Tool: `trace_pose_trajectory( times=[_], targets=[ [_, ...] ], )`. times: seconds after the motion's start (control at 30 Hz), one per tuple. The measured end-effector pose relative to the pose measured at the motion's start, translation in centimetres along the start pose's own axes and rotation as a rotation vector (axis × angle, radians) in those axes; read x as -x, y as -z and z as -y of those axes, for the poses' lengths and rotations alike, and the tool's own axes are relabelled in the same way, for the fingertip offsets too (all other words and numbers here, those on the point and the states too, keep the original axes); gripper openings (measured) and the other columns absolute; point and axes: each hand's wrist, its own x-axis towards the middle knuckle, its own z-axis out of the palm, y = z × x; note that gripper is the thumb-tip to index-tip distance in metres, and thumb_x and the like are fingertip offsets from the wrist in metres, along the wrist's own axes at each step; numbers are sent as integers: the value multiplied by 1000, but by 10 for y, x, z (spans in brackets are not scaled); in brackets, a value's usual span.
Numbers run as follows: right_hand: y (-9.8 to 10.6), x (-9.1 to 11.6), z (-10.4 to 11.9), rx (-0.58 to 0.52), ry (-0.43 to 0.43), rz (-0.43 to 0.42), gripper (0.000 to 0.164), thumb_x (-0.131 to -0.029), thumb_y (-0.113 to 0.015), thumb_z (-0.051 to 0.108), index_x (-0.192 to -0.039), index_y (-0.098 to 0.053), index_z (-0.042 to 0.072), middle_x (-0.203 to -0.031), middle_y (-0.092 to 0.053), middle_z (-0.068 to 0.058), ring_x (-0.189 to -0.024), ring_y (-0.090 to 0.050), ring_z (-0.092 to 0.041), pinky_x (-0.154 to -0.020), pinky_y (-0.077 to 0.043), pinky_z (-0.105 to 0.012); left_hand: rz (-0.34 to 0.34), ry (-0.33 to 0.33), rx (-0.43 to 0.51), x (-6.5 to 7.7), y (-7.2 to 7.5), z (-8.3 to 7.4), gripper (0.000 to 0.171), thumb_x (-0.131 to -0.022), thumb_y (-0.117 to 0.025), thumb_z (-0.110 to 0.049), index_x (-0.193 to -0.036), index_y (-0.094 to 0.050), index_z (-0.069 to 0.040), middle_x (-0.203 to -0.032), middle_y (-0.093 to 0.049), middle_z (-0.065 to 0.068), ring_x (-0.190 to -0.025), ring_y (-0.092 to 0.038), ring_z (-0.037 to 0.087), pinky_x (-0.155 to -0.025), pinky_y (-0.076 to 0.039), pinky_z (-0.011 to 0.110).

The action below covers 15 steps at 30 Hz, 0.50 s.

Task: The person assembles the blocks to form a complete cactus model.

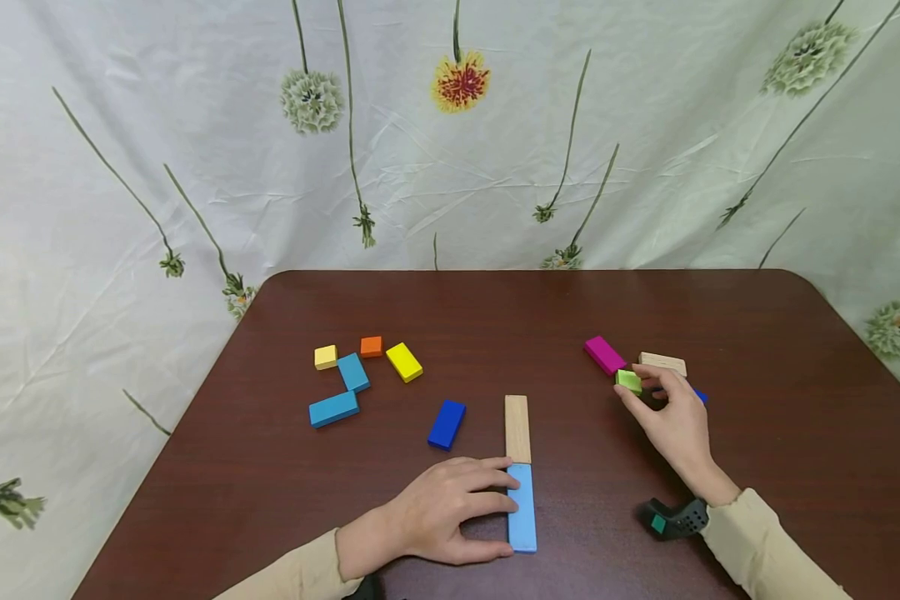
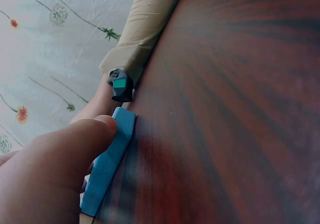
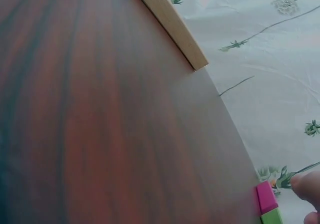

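Note:
My left hand [image 1: 450, 510] rests against a light blue block [image 1: 522, 512], its fingertips along the block's left side and top and its thumb by the near end. In the left wrist view the thumb tip touches that light blue block [image 2: 111, 159]. A plain wooden block [image 1: 517, 429] lies end to end with it at the far side. My right hand [image 1: 675, 421] reaches over a small green block [image 1: 627, 382], thumb and forefinger spread around it. In the right wrist view the fingers stand apart from the green block [image 3: 271, 216].
A magenta block [image 1: 605, 355], another wooden block [image 1: 662, 362] and a partly hidden blue block [image 1: 701, 396] lie about the right hand. Toward the left are a dark blue block [image 1: 447, 425], a yellow block [image 1: 404, 362], an orange block [image 1: 371, 347] and several others.

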Motion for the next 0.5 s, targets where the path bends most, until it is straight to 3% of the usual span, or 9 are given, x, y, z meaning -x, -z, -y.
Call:
trace_pose_trajectory(
  times=[0.3,0.5],
  targets=[
    [1,-1,-1,23,-22,6,39,-77,-78,19,-110,-65,3,-100,-63,-12,-86,-58,-23,-70,-40,-17,2,-5,-1,0,0,0,35,-84,-65,-45,-107,-67,-20,-122,-59,-2,-124,-47,16,-98,-41,29],
    [1,-3,-4,79,-30,25,41,-75,-80,20,-110,-65,3,-99,-63,-14,-87,-58,-25,-72,-43,-29,-1,-1,2,0,-1,0,34,-85,-65,-45,-107,-67,-20,-122,-59,-2,-124,-48,16,-97,-42,29]
  ],
)
